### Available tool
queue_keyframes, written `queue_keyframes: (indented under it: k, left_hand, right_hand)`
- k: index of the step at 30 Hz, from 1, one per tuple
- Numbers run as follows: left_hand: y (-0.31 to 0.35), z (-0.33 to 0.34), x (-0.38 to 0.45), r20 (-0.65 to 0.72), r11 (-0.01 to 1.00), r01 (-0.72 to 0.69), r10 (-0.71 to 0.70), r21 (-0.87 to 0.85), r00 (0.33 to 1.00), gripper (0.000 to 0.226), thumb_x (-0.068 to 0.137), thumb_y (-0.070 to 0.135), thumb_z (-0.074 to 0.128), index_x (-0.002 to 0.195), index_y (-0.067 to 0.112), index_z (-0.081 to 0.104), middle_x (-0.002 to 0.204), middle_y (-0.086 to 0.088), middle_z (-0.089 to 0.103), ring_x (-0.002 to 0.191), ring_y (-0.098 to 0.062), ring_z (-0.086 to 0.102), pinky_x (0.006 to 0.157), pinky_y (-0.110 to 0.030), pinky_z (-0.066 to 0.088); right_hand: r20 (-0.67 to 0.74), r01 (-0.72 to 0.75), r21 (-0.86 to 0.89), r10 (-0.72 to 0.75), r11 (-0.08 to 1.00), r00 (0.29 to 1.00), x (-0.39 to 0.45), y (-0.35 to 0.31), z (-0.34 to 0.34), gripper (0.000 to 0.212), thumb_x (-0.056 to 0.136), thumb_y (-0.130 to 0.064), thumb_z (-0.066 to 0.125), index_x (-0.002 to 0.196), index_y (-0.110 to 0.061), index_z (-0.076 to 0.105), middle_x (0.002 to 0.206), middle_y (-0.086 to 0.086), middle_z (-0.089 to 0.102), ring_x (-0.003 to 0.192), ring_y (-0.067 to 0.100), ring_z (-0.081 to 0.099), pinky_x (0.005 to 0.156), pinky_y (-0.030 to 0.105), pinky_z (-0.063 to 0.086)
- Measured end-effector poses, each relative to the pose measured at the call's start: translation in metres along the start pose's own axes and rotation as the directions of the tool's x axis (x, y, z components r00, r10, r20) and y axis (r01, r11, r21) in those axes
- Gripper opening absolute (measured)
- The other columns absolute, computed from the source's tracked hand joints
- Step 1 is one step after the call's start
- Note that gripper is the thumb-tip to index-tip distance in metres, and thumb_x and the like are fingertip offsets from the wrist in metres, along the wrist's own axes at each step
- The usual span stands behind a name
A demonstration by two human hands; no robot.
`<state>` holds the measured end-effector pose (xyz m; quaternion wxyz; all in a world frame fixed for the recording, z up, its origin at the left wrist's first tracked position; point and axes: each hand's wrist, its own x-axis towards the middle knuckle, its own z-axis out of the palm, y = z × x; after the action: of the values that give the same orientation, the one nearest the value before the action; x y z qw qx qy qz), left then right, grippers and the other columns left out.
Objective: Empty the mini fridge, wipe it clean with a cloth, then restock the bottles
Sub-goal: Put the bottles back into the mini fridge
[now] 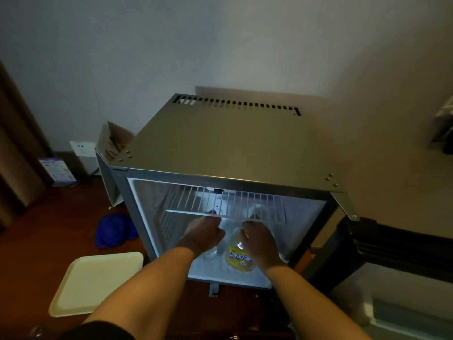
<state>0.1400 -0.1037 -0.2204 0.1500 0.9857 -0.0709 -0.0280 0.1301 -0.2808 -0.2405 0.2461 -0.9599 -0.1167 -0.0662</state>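
The mini fridge (232,148) stands open in front of me, lit white inside. A white wire shelf (245,204) sits across its upper part. My left hand (203,233) is closed on the shelf's front bar. My right hand (257,238) reaches up beside it, fingers curled at the shelf's front edge. Between my hands, on the fridge floor, stands a bottle with a yellow label (239,253). A clear bottle (212,252) shows dimly under my left wrist. The blue cloth (114,230) lies bunched on the floor left of the fridge.
A pale yellow tray (95,283) lies on the dark wooden floor at lower left. A cardboard box (112,141) stands behind the fridge's left corner, near a wall socket (82,148). Dark furniture (392,244) stands close on the right.
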Motion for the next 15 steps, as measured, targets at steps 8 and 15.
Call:
queue_keyframes:
  k: [8,15]
  left_hand:
    - [-0.012,0.02,0.017,0.034,0.998,0.037,-0.036,-0.059,0.999,0.018,0.096,0.022,0.051,0.108,0.013,0.06,0.105,-0.007,0.065,0.09,-0.022,0.065,0.083,-0.036,0.056]
    - [-0.012,0.025,0.041,0.063,1.0,-0.014,0.016,-0.027,0.998,0.031,0.103,0.003,0.036,0.13,-0.007,0.049,0.139,-0.026,0.045,0.135,-0.041,0.038,0.116,-0.048,0.029]
  right_hand:
    - [-0.09,-0.039,0.048,0.044,0.998,0.995,0.02,0.0,0.02,0.013,0.1,-0.022,0.053,0.1,-0.012,0.06,0.094,0.006,0.06,0.08,0.018,0.059,0.066,0.028,0.049]
    - [0.083,-0.207,0.181,0.194,0.961,0.977,0.044,0.016,0.019,0.034,0.089,-0.01,0.066,0.111,0.015,0.06,0.112,0.015,0.066,0.098,0.021,0.068,0.066,0.011,0.048]
